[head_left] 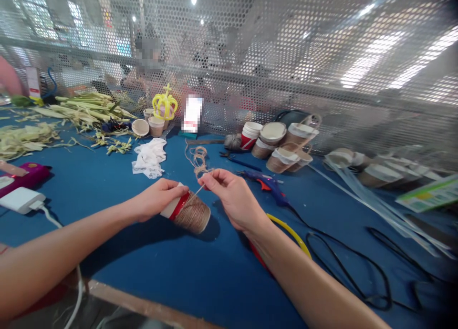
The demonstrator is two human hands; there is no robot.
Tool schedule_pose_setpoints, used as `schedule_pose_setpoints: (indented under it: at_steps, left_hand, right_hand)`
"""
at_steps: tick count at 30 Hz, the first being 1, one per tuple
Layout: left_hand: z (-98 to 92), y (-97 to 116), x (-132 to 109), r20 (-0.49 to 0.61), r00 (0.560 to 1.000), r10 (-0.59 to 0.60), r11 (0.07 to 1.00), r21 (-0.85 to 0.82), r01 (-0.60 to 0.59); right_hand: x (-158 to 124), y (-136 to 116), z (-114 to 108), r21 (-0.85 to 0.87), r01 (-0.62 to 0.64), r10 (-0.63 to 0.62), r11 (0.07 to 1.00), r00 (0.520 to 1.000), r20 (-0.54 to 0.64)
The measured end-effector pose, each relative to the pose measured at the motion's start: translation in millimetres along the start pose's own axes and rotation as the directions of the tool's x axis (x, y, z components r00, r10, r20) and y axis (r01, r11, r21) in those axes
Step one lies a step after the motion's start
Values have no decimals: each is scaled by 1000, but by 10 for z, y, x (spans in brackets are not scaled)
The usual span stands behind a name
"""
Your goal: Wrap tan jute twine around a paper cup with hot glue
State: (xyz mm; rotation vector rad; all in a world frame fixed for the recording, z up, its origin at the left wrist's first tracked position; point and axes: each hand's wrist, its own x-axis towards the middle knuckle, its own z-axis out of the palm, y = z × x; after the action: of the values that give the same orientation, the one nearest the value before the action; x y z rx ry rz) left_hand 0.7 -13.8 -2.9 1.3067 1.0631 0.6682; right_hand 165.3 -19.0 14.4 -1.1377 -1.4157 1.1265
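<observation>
My left hand (161,198) is closed round the rim end of a paper cup (191,213), which lies tilted above the blue table. Brown twine is wound round much of the cup, and a red band shows near its pale end. Between the thumb and fingers of my right hand (229,193) a strand of twine (200,189) is pinched, running taut to the cup. Behind that hand, a loose tangle of twine (199,158) rests on the table.
A blue glue gun (266,183) with a black cable lies to the right. Twine-wrapped cups (282,159) stand near the perforated metal screen (250,43). Clear glue sticks (379,205) lie far right. White cloth (149,157), husks (89,110) and a white adapter (22,200) are on the left.
</observation>
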Motion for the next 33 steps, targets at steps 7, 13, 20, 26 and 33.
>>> schedule_pose_setpoints:
  at_steps: [7, 13, 20, 26, 33]
  left_hand:
    - [30, 16, -30, 36, 999, -33, 997, -62, 35]
    - [55, -6, -58, 78, 997, -28, 998, -60, 33]
    - [71, -24, -78, 134, 991, -11, 997, -71, 21]
    - [67, 2, -119, 128, 992, 9, 1000, -11, -8]
    - [46, -38, -121, 129, 990, 57, 998, -11, -56]
  right_hand:
    - [14, 35, 4, -67, 28, -29, 997, 1000, -10]
    - [14, 34, 14, -134, 92, -89, 987, 996, 29]
    - [-1, 32, 25, -186, 93, -86, 978, 995, 46]
    - [-5, 56, 26, -180, 82, -72, 980, 995, 62]
    - [-5, 59, 28, -177, 68, -56, 982, 996, 71]
